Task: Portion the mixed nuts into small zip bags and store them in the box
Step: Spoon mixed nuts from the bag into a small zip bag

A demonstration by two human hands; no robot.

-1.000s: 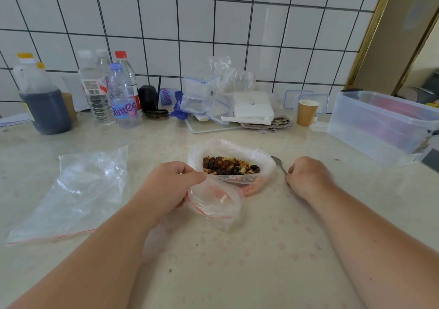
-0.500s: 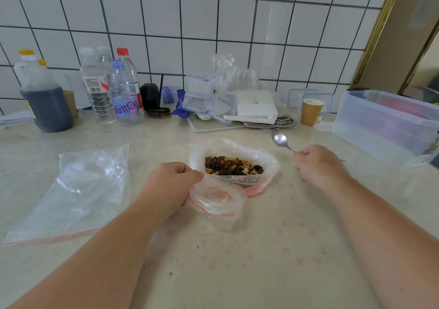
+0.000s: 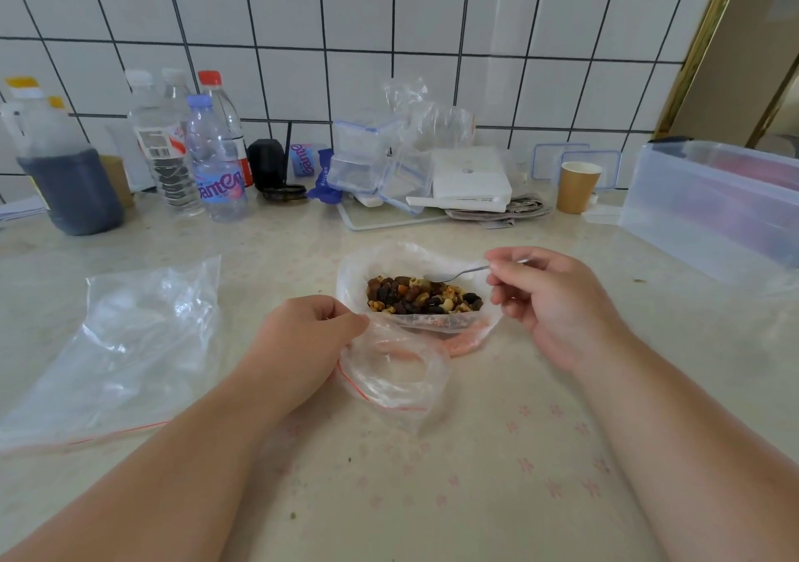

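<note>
Mixed nuts (image 3: 421, 295) lie in an open clear bag (image 3: 359, 267) at the middle of the counter. My right hand (image 3: 549, 302) pinches a metal spoon (image 3: 454, 275) by its handle, and the spoon's bowl hovers over the nuts. Just in front of the nut bag, my left hand (image 3: 302, 345) pinches the rim of a small empty zip bag (image 3: 397, 380) with a red seal line and holds its mouth open. A large clear plastic box (image 3: 709, 211) stands at the right.
A stack of big zip bags (image 3: 121, 345) lies flat at the left. Along the tiled wall stand a dark jug (image 3: 65, 172), several water bottles (image 3: 216, 164), small lidded containers (image 3: 367, 159), a white box (image 3: 471, 181) and a paper cup (image 3: 577, 185).
My right hand picked the spoon up off the counter, lifted it and swung its bowl left over the nuts. The left hand kept holding the small bag.
</note>
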